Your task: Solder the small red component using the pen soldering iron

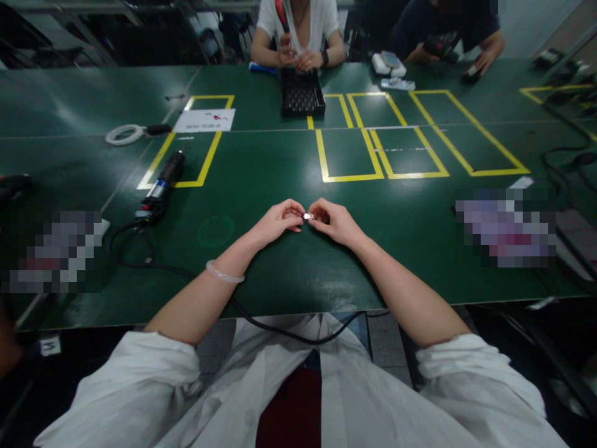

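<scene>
Just above the green table (261,280), my two hands meet fingertip to fingertip. Between them is a small shiny silver-white piece (306,216), too small to tell its kind. My left hand (282,223) pinches it from the left, with thumb and fingers curled together. From the right, my right hand (333,219) pinches the same piece, its other fingers folded in. The fingertips partly hide it. To the left lies a black and silver electric screwdriver (163,182), its tip pointing away from me.
A black cable (280,336) hangs over the near edge. Yellow tape outlines (352,179) mark the table. A printed sheet (205,121) and coiled white cord (125,134) lie far left. A co-worker sits behind a black tray (302,93); another person handles a dark tool (441,48). Blurred items (506,230) lie right.
</scene>
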A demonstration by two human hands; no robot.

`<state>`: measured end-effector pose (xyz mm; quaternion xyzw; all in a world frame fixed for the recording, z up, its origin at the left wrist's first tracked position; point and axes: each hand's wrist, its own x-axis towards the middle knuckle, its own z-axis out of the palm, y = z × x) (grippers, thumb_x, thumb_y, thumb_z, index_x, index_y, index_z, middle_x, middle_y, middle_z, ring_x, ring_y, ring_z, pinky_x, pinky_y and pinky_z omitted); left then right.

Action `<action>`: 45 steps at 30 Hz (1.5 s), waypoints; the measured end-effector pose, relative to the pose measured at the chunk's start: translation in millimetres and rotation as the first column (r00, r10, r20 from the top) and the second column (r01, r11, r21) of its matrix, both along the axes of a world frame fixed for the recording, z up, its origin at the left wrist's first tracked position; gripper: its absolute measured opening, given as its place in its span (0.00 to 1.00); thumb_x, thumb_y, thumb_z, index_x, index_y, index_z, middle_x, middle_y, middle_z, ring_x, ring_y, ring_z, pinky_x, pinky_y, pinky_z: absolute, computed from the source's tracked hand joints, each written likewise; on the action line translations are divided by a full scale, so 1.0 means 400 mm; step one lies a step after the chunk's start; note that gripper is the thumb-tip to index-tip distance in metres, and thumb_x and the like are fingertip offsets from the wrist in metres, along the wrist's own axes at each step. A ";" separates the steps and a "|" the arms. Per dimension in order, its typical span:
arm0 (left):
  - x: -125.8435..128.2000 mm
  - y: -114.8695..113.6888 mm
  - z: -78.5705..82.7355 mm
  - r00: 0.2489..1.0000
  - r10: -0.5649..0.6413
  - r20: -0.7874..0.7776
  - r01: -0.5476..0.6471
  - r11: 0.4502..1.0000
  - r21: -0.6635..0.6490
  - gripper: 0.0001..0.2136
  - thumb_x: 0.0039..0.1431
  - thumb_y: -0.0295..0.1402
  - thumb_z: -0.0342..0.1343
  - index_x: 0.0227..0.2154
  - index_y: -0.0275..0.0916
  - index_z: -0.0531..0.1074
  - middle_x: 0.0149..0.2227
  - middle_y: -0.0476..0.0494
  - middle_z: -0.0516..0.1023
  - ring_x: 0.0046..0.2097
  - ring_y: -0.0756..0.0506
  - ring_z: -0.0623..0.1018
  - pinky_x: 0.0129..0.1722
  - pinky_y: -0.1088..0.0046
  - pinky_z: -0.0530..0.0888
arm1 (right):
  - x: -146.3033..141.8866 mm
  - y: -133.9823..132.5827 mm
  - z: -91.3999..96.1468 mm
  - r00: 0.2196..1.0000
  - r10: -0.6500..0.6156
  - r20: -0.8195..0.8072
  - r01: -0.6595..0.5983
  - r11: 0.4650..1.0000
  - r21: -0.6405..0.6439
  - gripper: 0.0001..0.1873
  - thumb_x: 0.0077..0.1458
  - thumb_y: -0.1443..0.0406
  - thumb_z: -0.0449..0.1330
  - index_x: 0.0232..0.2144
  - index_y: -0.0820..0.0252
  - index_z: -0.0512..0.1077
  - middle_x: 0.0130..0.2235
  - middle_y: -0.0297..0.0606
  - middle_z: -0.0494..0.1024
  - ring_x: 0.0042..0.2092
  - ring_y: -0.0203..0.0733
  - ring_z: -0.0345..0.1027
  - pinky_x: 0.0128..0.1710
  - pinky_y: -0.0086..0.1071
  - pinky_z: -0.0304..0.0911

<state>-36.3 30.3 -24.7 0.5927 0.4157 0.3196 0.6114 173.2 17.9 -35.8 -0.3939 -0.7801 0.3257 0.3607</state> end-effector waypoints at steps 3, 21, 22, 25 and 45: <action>0.000 0.002 -0.001 1.000 -0.001 -0.001 0.001 1.000 -0.003 0.14 0.50 0.30 0.63 0.39 0.33 0.71 0.38 0.44 0.75 0.38 0.50 0.76 0.38 0.72 0.77 | 0.000 0.000 0.002 1.000 0.001 0.008 -0.001 1.000 0.001 0.07 0.55 0.64 0.60 0.37 0.58 0.69 0.33 0.34 0.75 0.30 0.35 0.64 0.34 0.30 0.60; 0.000 0.003 -0.008 1.000 -0.026 -0.003 0.026 0.999 0.029 0.13 0.50 0.30 0.64 0.38 0.33 0.70 0.34 0.46 0.74 0.34 0.52 0.75 0.37 0.74 0.77 | 0.000 0.004 -0.012 0.999 0.010 0.054 -0.011 1.000 0.022 0.07 0.55 0.65 0.60 0.38 0.58 0.69 0.34 0.34 0.75 0.30 0.36 0.64 0.34 0.30 0.59; 0.000 0.003 -0.009 1.000 -0.026 -0.002 0.026 0.999 0.029 0.13 0.50 0.30 0.64 0.38 0.33 0.70 0.34 0.46 0.74 0.34 0.52 0.75 0.37 0.73 0.77 | 0.000 0.004 -0.013 0.998 0.012 0.056 -0.013 1.000 0.025 0.07 0.56 0.65 0.60 0.38 0.58 0.69 0.34 0.34 0.75 0.30 0.36 0.64 0.34 0.30 0.59; 0.000 0.004 -0.010 1.000 -0.025 -0.001 0.025 0.999 0.028 0.13 0.49 0.30 0.64 0.38 0.33 0.70 0.34 0.46 0.74 0.34 0.52 0.74 0.37 0.73 0.76 | 0.001 0.004 -0.013 0.998 0.014 0.063 -0.016 0.999 0.029 0.06 0.56 0.65 0.60 0.38 0.58 0.69 0.34 0.34 0.75 0.30 0.36 0.64 0.34 0.30 0.59; -0.005 0.005 -0.003 0.996 -0.055 -0.066 0.056 0.998 0.022 0.17 0.51 0.36 0.64 0.41 0.35 0.69 0.38 0.44 0.75 0.38 0.49 0.76 0.39 0.71 0.76 | 0.003 0.008 -0.015 1.000 0.002 0.005 -0.002 1.000 -0.017 0.08 0.56 0.64 0.60 0.39 0.59 0.69 0.33 0.34 0.75 0.29 0.34 0.63 0.32 0.29 0.58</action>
